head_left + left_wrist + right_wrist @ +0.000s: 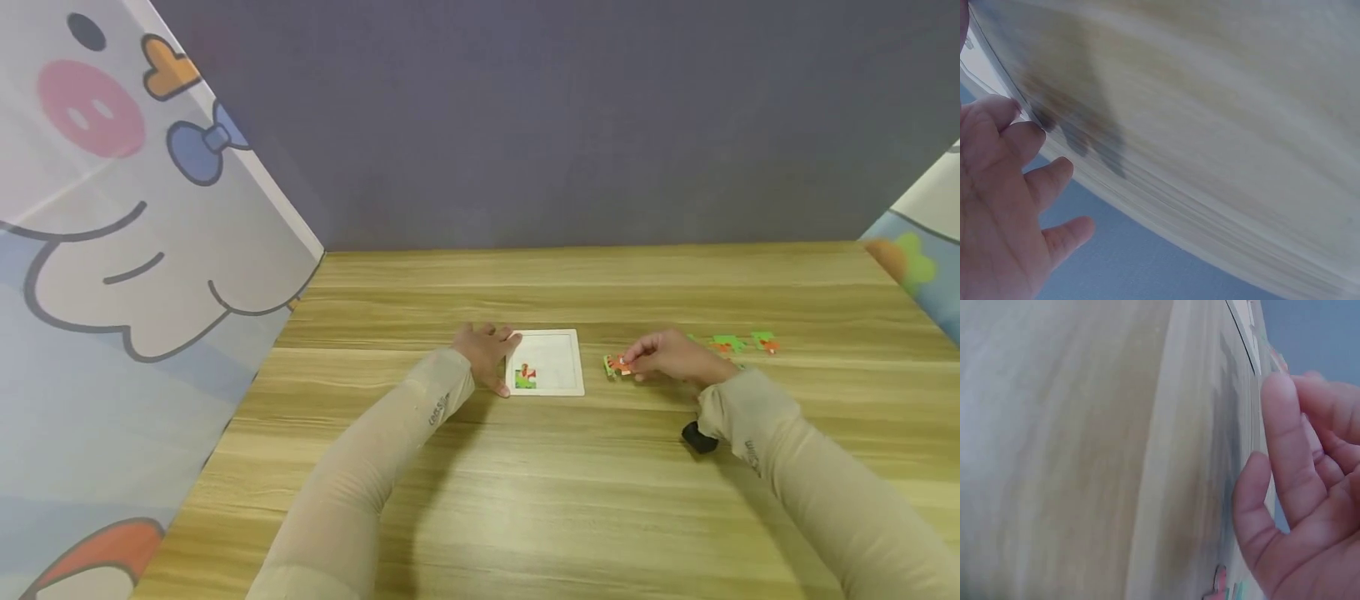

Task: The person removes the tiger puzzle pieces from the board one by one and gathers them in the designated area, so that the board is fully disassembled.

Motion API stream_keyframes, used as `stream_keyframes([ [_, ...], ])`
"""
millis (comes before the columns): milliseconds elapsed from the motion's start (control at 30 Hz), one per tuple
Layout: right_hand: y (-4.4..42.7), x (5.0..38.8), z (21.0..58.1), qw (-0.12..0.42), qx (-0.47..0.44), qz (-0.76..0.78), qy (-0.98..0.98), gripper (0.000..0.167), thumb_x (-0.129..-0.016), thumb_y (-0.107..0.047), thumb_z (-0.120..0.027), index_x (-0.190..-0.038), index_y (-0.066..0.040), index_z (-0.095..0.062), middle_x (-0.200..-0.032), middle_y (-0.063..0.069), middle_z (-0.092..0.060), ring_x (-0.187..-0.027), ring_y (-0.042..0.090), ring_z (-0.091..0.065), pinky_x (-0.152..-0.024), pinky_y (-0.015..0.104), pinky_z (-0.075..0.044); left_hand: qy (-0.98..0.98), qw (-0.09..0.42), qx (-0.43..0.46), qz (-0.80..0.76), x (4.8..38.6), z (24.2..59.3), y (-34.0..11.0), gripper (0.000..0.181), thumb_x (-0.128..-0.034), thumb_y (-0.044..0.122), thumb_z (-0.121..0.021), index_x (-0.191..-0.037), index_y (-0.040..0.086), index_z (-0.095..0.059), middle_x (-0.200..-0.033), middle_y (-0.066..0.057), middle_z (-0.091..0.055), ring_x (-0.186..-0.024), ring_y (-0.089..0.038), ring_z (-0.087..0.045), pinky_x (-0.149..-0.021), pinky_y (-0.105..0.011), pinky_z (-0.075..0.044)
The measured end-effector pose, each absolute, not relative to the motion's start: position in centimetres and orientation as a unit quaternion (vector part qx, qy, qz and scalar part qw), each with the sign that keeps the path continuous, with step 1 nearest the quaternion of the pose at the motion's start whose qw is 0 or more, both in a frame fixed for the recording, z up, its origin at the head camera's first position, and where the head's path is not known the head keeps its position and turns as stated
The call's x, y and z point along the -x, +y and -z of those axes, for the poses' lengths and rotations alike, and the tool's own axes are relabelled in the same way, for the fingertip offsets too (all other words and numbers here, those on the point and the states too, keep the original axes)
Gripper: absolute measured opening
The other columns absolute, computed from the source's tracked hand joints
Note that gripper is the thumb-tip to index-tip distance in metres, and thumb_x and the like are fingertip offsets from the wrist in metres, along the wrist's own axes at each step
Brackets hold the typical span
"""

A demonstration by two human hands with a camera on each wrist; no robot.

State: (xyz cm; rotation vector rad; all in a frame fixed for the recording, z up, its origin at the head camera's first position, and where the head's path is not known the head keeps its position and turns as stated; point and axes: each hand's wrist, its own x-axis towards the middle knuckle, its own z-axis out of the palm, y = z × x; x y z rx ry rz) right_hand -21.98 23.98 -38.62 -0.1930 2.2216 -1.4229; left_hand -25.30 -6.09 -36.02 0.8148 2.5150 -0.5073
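Note:
A white square puzzle tray (pixel 553 354) lies on the table, with a green and red piece (pixel 527 377) in its near left corner. My left hand (pixel 483 354) rests at the tray's left edge, fingers spread, thumb by the near corner. To the right of the tray, my right hand (pixel 675 357) pinches a red and green puzzle piece (pixel 613 365) between thumb and fingers, just above the table. In the right wrist view a sliver of that piece (pixel 1279 359) shows beyond the fingertips. The left wrist view shows the left fingers (pixel 1050 178) apart, holding nothing.
More loose puzzle pieces (pixel 765 342) lie on the wooden table (pixel 525 492) beyond the right hand, some partly hidden by it. A black object (pixel 700 437) sits at the right wrist. A grey panel (pixel 570 125) stands behind the table, and a cartoon-printed wall (pixel 187 275) at the left.

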Motion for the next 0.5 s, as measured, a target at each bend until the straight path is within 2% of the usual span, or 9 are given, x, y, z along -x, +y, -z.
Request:
stream_keyframes([
  [67,24.3,21.9,38.8,0.253,0.074,0.535,0.803,0.039,-0.091,0.005,-0.056,-0.124,0.021,-0.046,-0.088,0.005,-0.065,-0.075,0.014,-0.065,-0.073,0.027,-0.056,0.91,0.224,-0.296,0.182,25.3,36.0,-6.1,0.103,-0.0789,0.064,-0.06,-0.156,0.022,-0.007,-0.16,0.002,-0.007,-0.145,-0.022,-0.015,-0.115,-0.047,-0.017],
  [167,24.7,21.6,38.7,0.26,0.08,0.537,0.799,0.048,-0.092,0.004,-0.055,-0.133,0.021,-0.035,-0.088,0.005,-0.064,-0.077,0.014,-0.065,-0.075,0.028,-0.056,0.91,0.224,-0.296,0.184,25.3,36.0,-6.1,0.103,-0.0785,0.064,-0.06,-0.156,0.021,-0.007,-0.16,0.002,-0.006,-0.145,-0.022,-0.014,-0.115,-0.047,-0.017],
  [333,25.9,21.0,38.4,0.258,0.062,0.542,0.797,0.046,-0.095,-0.002,-0.054,-0.133,0.019,-0.038,-0.093,0.004,-0.063,-0.083,0.014,-0.065,-0.077,0.029,-0.055,0.911,0.223,-0.293,0.188,25.3,36.0,-6.1,0.104,-0.0785,0.064,-0.06,-0.156,0.022,-0.006,-0.16,0.002,-0.006,-0.145,-0.022,-0.014,-0.115,-0.046,-0.017],
  [500,27.7,20.0,38.4,0.237,0.059,0.533,0.81,0.05,-0.098,-0.008,-0.053,-0.137,0.018,-0.034,-0.096,0.002,-0.064,-0.079,0.014,-0.064,-0.076,0.029,-0.055,0.911,0.224,-0.293,0.186,25.5,36.0,-6.2,0.104,-0.0784,0.064,-0.061,-0.156,0.022,-0.007,-0.16,0.001,-0.006,-0.145,-0.023,-0.014,-0.115,-0.047,-0.017],
])
